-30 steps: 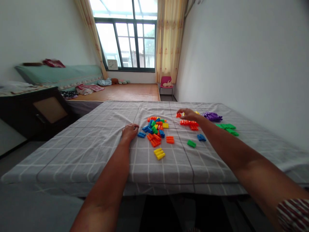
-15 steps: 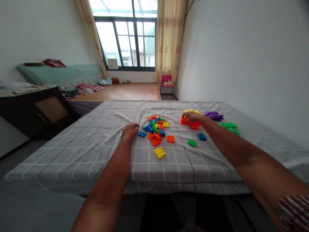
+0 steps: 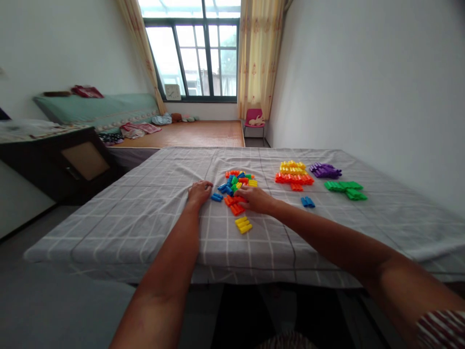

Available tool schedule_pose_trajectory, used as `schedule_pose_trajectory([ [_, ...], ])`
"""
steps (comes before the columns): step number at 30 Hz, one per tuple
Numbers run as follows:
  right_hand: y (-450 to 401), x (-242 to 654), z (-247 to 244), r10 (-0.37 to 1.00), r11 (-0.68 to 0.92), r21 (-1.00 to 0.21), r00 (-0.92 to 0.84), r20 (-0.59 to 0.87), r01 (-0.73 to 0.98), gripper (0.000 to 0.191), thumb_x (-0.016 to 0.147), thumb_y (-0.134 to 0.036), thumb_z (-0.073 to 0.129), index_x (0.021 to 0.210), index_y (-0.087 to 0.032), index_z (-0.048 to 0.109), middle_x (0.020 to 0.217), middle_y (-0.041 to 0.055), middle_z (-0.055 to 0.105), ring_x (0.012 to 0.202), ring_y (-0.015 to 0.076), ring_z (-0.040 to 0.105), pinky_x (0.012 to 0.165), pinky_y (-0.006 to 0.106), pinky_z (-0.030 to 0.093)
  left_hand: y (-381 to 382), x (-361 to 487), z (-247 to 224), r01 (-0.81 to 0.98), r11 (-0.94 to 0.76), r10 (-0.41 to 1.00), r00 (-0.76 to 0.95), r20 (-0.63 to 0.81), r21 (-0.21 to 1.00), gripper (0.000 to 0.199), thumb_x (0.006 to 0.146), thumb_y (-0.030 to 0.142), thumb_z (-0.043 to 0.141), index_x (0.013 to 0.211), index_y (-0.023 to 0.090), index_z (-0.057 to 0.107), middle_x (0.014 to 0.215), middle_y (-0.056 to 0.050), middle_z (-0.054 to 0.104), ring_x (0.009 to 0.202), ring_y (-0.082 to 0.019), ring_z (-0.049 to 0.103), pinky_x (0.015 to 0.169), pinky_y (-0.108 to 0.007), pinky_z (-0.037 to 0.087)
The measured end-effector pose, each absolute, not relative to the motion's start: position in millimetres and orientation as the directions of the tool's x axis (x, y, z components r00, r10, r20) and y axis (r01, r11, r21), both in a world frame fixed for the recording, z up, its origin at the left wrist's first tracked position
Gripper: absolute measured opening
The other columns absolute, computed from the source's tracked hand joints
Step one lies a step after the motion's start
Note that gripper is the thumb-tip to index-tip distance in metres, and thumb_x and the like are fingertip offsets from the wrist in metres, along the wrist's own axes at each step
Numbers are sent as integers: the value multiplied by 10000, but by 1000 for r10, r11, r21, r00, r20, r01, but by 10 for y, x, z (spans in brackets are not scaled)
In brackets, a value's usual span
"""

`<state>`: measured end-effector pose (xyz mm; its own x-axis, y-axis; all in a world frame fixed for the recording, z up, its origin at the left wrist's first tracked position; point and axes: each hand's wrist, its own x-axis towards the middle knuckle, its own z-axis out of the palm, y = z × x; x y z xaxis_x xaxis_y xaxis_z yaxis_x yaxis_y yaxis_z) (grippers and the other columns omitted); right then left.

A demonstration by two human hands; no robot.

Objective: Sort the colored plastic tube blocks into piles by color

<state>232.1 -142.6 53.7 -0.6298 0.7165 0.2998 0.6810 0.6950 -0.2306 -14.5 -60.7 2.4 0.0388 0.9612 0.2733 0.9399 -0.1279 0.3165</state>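
My left hand (image 3: 199, 193) rests on the checked cloth with its fingers loosely spread and nothing held, just left of a blue plastic block (image 3: 217, 197). At the near right side of a mixed heap of coloured ribbed blocks (image 3: 231, 184), my right hand (image 3: 254, 199) has its thumb and fingers curled round an orange plastic block (image 3: 241, 199); the grip is partly hidden. Other orange blocks (image 3: 235, 209) lie beside these fingers. Closer to me is a yellow block group (image 3: 243, 225). My right forearm covers part of the cloth.
Right of the heap lie groups of yellow (image 3: 292, 167), orange (image 3: 294, 179), purple (image 3: 326, 170) and green blocks (image 3: 345, 189), plus a blue piece (image 3: 307, 202). They stand on a bed-like surface with a grey checked cloth (image 3: 127, 218). A wall (image 3: 381, 87) borders the right side.
My right hand has moved left from the orange group to the mixed heap. The left hand stays in place on the cloth. The view has shifted slightly.
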Motion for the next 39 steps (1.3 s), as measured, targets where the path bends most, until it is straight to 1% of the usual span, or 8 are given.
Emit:
schedule_pose_trajectory([
  [3, -1380, 2542, 584, 807, 589, -369, -505, 305, 719, 334, 787, -162, 585, 1119, -174, 616, 875, 42, 680, 726, 134, 606, 661, 235, 437, -606, -143, 27, 939, -131, 960, 40, 276, 319, 321, 837, 342, 453, 1015, 312, 718, 1157, 1, 673, 1086, -218, 579, 929, -325, 452],
  [7, -1224, 3068, 653, 947, 307, -546, -308, 92, 780, 260, 833, -245, 581, 1085, -189, 610, 787, 12, 699, 643, 111, 617, 585, 199, 446, -607, -133, 42, 937, -122, 962, 31, 271, 326, 320, 832, 341, 454, 1010, 312, 718, 1164, 2, 671, 1088, -220, 576, 925, -327, 452],
  [11, -1151, 3453, 649, 973, 191, -389, -226, -47, 901, 219, 864, -291, 570, 1032, -169, 642, 816, 51, 721, 703, 151, 653, 637, 234, 480, -608, -130, 54, 938, -113, 965, 24, 261, 329, 323, 826, 336, 463, 1020, 308, 720, 1172, -7, 666, 1081, -224, 579, 914, -325, 458],
  [16, -1174, 3558, 562, 933, 359, -243, -344, 104, 901, 271, 845, -294, 607, 1092, -203, 673, 1069, 70, 696, 895, 176, 654, 799, 270, 488, -612, -133, 61, 938, -118, 965, 31, 260, 326, 319, 826, 333, 469, 1021, 305, 719, 1168, -4, 670, 1087, -214, 576, 919, -308, 456],
  [22, -1383, 3594, 371, 859, 512, -196, -494, 137, 836, 243, 849, -217, 584, 1059, -188, 702, 1081, 88, 676, 931, 183, 636, 836, 280, 472, -602, -146, 54, 939, -123, 965, 37, 261, 321, 315, 831, 336, 462, 1018, 315, 715, 1178, 15, 669, 1101, -203, 575, 935, -296, 447],
  [30, -1304, 3973, 312, 955, 260, -158, -230, 186, 952, 209, 852, -260, 590, 1019, -187, 693, 981, 64, 706, 890, 178, 633, 789, 263, 453, -575, -155, 39, 940, -129, 964, 44, 262, 315, 326, 828, 338, 453, 1021, 313, 714, 1185, 3, 663, 1099, -220, 577, 919, -315, 456],
  [36, -1181, 4070, 269, 956, 162, -24, -151, 250, 987, 191, 861, -316, 588, 972, -227, 717, 1004, 83, 695, 1029, 240, 576, 868, 330, 437, -585, -152, 44, 942, -125, 965, 42, 260, 312, 323, 826, 341, 460, 1024, 319, 714, 1183, 8, 664, 1091, -217, 579, 918, -311, 457],
  [39, -1207, 3949, 300, 934, 213, -57, -186, 304, 975, 182, 863, -275, 583, 975, -201, 707, 1021, 89, 692, 1028, 236, 578, 897, 346, 433, -590, -144, 57, 942, -120, 965, 37, 258, 313, 324, 826, 337, 456, 1018, 315, 716, 1176, 5, 667, 1086, -218, 580, 922, -313, 456],
])
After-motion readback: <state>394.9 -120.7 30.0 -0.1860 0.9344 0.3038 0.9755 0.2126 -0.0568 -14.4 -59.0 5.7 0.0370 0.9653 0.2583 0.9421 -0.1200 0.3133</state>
